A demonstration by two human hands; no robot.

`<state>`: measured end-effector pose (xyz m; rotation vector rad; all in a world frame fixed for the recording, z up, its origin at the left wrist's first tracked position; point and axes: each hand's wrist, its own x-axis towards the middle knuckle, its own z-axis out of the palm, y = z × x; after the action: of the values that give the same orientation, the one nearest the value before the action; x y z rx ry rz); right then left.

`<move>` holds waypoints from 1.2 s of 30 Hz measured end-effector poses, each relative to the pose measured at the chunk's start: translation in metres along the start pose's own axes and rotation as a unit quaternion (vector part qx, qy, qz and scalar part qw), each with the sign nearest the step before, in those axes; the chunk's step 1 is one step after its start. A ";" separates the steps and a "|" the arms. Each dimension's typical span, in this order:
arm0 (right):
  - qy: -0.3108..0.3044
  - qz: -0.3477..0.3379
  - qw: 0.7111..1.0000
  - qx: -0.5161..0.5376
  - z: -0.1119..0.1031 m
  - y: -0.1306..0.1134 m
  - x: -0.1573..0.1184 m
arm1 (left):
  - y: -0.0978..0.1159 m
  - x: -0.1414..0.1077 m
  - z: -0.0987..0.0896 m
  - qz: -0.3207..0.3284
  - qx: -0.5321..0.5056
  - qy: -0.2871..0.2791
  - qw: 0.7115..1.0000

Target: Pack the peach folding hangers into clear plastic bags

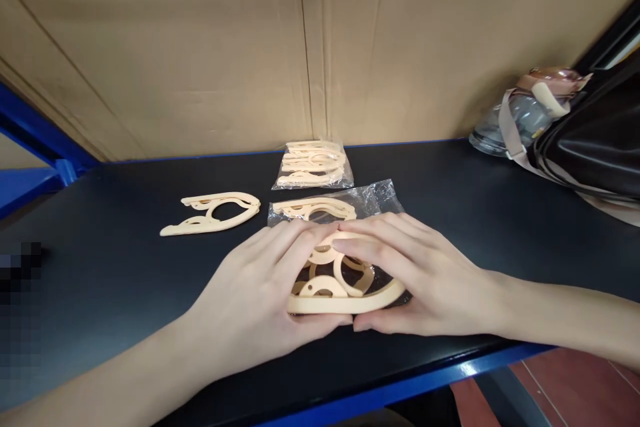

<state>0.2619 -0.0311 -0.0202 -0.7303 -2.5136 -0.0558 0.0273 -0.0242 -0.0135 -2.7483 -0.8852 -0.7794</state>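
Between both hands, near the table's front edge, is a cream folding clothes hanger (345, 303). My left hand (260, 287) grips its left part, thumb along the near arm and fingers over the far side. My right hand (425, 273) holds the right part the same way, and the fingertips of both hands meet. Under and behind it lies a clear plastic bag (380, 197) with another cream hanger (320, 205) in it. Fingers cover the far arm of the held hanger in part.
A loose folded hanger (215, 212) lies to the left on the black tabletop (125, 267). Farther back sits a clear bag of several hangers (314, 163). At the right are a clear bottle with a strap (525, 117) and a black bag (595, 133). Cardboard (200, 47) stands behind.
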 end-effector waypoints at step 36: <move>-0.212 0.115 0.962 0.130 -0.033 0.053 -0.014 | -0.051 -0.009 -0.017 -0.169 -0.109 -0.415 0.887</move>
<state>0.3152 0.0016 -0.0037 -0.9997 -2.7320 0.5592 -0.0157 0.0081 -0.0045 -3.1789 -1.5188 0.3799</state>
